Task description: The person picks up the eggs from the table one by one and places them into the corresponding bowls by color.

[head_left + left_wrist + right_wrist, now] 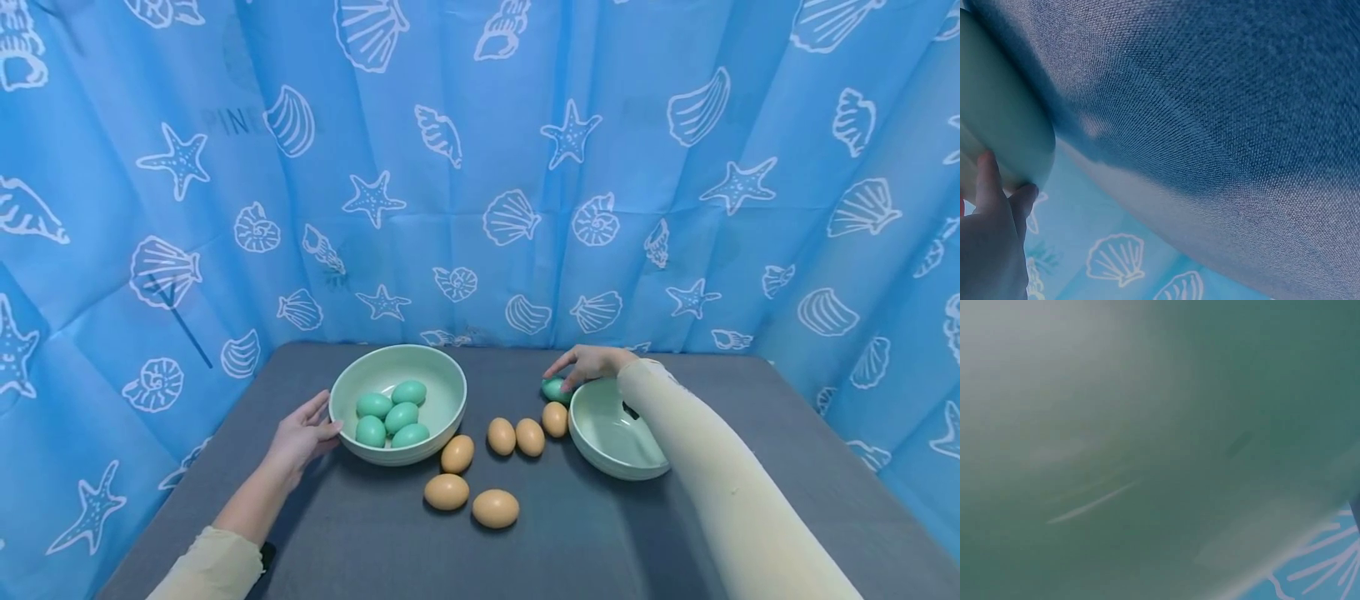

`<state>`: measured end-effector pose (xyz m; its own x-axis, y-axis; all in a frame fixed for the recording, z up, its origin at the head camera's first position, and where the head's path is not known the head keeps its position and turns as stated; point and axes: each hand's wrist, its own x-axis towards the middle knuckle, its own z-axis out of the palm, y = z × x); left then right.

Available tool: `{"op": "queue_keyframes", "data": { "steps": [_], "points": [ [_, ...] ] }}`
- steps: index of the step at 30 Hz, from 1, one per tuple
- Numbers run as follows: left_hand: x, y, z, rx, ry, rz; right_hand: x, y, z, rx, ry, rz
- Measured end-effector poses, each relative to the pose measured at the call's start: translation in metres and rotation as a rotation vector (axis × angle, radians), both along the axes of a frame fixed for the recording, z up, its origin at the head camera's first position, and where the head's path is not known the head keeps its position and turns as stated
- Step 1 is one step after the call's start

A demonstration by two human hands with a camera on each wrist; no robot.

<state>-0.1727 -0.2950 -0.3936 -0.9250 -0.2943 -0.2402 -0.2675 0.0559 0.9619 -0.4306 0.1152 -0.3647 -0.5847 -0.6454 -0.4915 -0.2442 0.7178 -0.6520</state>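
At the left, a pale green bowl (442,383) contains several green eggs (402,418). My left hand (298,433) rests against this bowl's outer side, fingers near its rim; the left wrist view shows fingertips (988,164) on the smooth wall. Beyond the upper left rim of a second pale green bowl (618,442), my right hand (592,363) reaches down to a green egg (553,388) on the table, finger and thumb around it. The right forearm crosses over that second bowl and hides part of it. Blurred green bowl surface (1147,437) fills most of the right wrist view.
Several brown eggs lie on the dark grey table (360,533) between the bowls; one brown egg (555,419) sits close to the right bowl, another (457,454) beside the left bowl. A blue seashell-patterned curtain (480,167) hangs behind the table and along its sides.
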Motion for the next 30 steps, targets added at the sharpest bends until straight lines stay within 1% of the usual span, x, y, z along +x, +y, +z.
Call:
{"op": "queue_keyframes", "data": {
  "steps": [8,16,22,27,30],
  "points": [
    [0.000,0.000,-0.001,0.006,0.000,-0.009,0.007,-0.001,-0.004,0.013,0.029,0.030],
    [0.002,-0.002,-0.002,0.005,0.001,-0.019,0.004,-0.003,-0.009,-0.009,0.076,0.057],
    [0.001,-0.001,-0.003,0.008,-0.001,-0.014,0.002,-0.001,-0.013,-0.058,0.082,0.018],
    [0.001,-0.001,-0.002,-0.008,0.012,-0.013,0.002,0.002,-0.010,-0.128,0.059,-0.053],
    [0.001,-0.001,-0.002,-0.016,0.012,-0.009,0.002,0.000,-0.008,-0.161,0.053,-0.064]
  ]
}}
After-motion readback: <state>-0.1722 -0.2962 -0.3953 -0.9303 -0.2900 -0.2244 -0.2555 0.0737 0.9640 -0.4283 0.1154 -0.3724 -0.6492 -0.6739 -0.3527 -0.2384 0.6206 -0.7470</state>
